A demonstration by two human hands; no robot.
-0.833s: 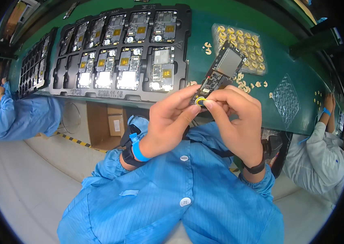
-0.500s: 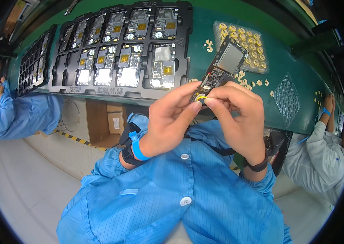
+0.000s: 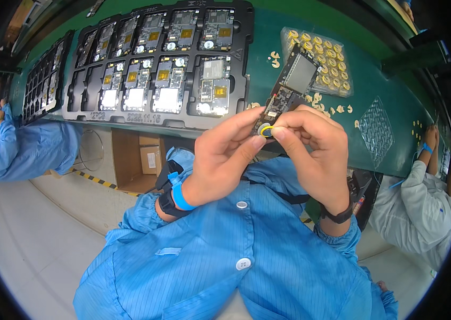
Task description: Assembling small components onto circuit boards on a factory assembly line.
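A long dark circuit board (image 3: 298, 72) with a silver shield plate is tilted up in front of me. My left hand (image 3: 219, 157) is closed on its near end, thumb along the edge. My right hand (image 3: 316, 146) pinches a thin yellow ring (image 3: 267, 131) between thumb and forefinger. This ring stands partly raised at a round silver disc on the board's near end. Whether the two are still joined I cannot tell. The left thumb tip is beside the ring, and my right fingers cover part of the board.
A black tray (image 3: 242, 80) with several circuit boards lies left; another black tray (image 3: 32, 88) is farther left. Behind my right hand lies a clear blister tray (image 3: 349, 88) of yellow-rimmed round pieces. Pale crescent scraps (image 3: 317, 101) and a clear plastic sheet (image 3: 376, 130) lie right. Co-workers sit both sides.
The yellow ring has shifted slightly right and now shows a dark centre, with more of the silver disc visible beside it. Both hands and the board have hardly moved.
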